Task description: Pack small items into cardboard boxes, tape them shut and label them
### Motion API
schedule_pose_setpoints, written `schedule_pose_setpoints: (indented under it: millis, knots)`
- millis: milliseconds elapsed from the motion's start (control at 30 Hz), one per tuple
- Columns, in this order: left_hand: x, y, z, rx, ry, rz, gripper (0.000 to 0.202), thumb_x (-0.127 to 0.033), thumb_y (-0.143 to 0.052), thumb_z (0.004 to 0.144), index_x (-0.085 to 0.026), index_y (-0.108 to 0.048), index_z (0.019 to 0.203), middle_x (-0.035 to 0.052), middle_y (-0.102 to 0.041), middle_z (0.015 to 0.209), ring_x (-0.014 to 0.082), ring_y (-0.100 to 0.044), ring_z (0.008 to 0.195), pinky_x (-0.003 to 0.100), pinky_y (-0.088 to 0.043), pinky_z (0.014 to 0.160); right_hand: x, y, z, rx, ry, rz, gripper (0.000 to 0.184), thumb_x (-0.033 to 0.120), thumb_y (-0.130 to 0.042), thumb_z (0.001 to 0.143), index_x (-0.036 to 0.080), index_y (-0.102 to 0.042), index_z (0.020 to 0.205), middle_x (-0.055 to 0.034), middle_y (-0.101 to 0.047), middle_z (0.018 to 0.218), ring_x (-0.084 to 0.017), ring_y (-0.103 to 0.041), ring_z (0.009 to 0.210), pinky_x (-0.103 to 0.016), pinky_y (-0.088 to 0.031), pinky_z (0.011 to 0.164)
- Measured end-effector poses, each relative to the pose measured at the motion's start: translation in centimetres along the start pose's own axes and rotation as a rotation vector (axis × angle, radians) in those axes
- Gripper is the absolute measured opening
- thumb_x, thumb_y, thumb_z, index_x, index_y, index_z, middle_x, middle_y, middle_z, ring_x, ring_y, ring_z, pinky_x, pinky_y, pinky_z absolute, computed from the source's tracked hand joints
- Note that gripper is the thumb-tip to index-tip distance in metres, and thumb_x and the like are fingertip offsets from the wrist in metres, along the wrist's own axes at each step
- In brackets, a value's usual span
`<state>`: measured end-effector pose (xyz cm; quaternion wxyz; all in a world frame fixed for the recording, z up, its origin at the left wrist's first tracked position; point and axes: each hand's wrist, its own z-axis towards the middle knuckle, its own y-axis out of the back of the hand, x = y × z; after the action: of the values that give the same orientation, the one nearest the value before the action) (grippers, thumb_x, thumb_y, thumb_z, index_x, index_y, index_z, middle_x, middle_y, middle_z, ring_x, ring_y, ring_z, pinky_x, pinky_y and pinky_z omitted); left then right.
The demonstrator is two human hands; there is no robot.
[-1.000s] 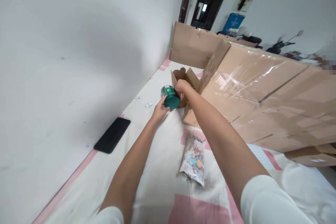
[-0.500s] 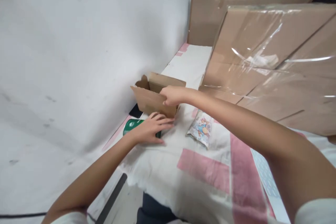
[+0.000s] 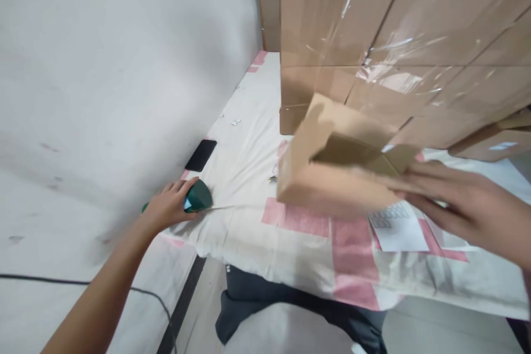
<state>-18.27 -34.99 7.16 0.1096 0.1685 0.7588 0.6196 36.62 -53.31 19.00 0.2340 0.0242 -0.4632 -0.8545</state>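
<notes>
My left hand [image 3: 168, 207] is wrapped round a dark green jar [image 3: 198, 196] lying on its side near the front left edge of the cloth-covered table [image 3: 249, 227]. My right hand [image 3: 464, 207] grips a small open cardboard box [image 3: 332, 168] by its right end and holds it lifted and tilted above the table. The box's flaps stand open. A white sheet with printed labels [image 3: 396, 227] lies under the box and my right hand.
A black phone [image 3: 201, 155] lies by the white wall on the left. A tall stack of taped cardboard cartons [image 3: 394, 50] fills the back right. Another carton [image 3: 267, 5] stands at the far end. Dark cloth [image 3: 265, 304] hangs below the table's front edge.
My right hand has lifted the small box and carried it right, toward me. The green jar has moved left along the table with my left hand. The snack packet has gone out of sight.
</notes>
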Motion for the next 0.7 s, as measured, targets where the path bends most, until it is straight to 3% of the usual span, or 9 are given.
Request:
schedule_pose_setpoints:
  millis: [100,233,300,400,467,533,600,700]
  knots:
    - [-2.0,2.0,-1.4,-0.198,-0.025,-0.137,0.080,-0.049,-0.064,0.091,-0.032,-0.026,0.160,0.0124,-0.055,0.155,0.0382,-0.061,0.135,0.056,-0.059,0.105,1.4,0.8,-6.6,0.225,0.076,0.024,0.041,0.038,-0.054,0.099,0.051,-0.072,0.133,-0.0147,-0.079,0.091,-0.022,-0.075,0.069,-0.038,-0.054,0.045]
    - [-7.2,6.2,-2.9,-0.552,-0.061,-0.313,0.105,-0.059,-0.083,0.074,-0.041,-0.026,0.160,0.0052,-0.053,0.154,0.0399,-0.058,0.139,0.061,-0.055,0.114,5.5,-1.0,-10.9,0.205,-0.007,-0.088,0.050,0.013,-0.051,0.090,0.036,-0.073,0.129,-0.0120,-0.078,0.097,-0.027,-0.073,0.077,-0.044,-0.058,0.056]
    - [-10.8,8.7,-3.4,-0.683,-0.210,-0.410,0.115,-0.065,-0.088,0.066,-0.043,-0.027,0.161,0.0037,-0.051,0.155,0.0404,-0.058,0.139,0.060,-0.054,0.115,7.4,-2.7,-11.2,0.220,0.003,-0.123,0.048,0.003,-0.049,0.090,0.028,-0.073,0.124,-0.0103,-0.076,0.097,-0.026,-0.071,0.081,-0.043,-0.058,0.067]
    - [-17.4,12.6,-4.2,-0.800,-0.588,-0.561,0.130,-0.076,-0.093,0.054,-0.043,-0.028,0.162,0.0033,-0.049,0.156,0.0397,-0.055,0.140,0.056,-0.053,0.117,9.2,-5.6,-10.5,0.215,0.039,-0.172,0.039,-0.002,-0.049,0.094,0.018,-0.073,0.116,-0.0089,-0.075,0.094,-0.024,-0.069,0.083,-0.043,-0.056,0.082]
    - [-22.1,14.5,-4.2,-0.658,-0.741,-0.586,0.121,-0.073,-0.090,0.062,-0.044,-0.027,0.161,0.0021,-0.046,0.159,0.0366,-0.052,0.145,0.052,-0.050,0.120,9.8,-7.2,-9.8,0.151,0.035,-0.174,0.033,-0.001,-0.051,0.095,0.017,-0.074,0.109,-0.0085,-0.075,0.092,-0.023,-0.069,0.083,-0.043,-0.055,0.086]
    - [-26.4,15.4,-3.2,-0.366,-0.809,-0.475,0.108,-0.064,-0.088,0.072,-0.043,-0.029,0.160,0.0028,-0.049,0.158,0.0351,-0.055,0.142,0.050,-0.053,0.115,10.1,-8.3,-9.4,0.068,0.009,-0.149,0.029,0.000,-0.053,0.093,0.018,-0.075,0.103,-0.0087,-0.076,0.091,-0.025,-0.068,0.084,-0.042,-0.055,0.085]
    - [-29.7,14.9,-1.4,-0.139,-0.802,-0.307,0.104,-0.057,-0.087,0.071,-0.038,-0.033,0.158,0.0065,-0.054,0.153,0.0391,-0.057,0.139,0.052,-0.055,0.108,10.3,-9.0,-9.5,0.015,-0.033,-0.102,0.030,0.000,-0.056,0.088,0.018,-0.075,0.102,-0.0085,-0.077,0.091,-0.026,-0.068,0.085,-0.043,-0.056,0.085]
    - [-32.4,12.6,1.9,0.034,-0.788,-0.177,0.104,-0.055,-0.088,0.068,-0.032,-0.038,0.157,0.0117,-0.056,0.151,0.0433,-0.056,0.138,0.052,-0.054,0.105,10.4,-9.5,-10.2,-0.021,-0.099,-0.008,0.040,-0.004,-0.055,0.080,0.016,-0.073,0.109,-0.0085,-0.077,0.096,-0.024,-0.068,0.086,-0.041,-0.056,0.086]
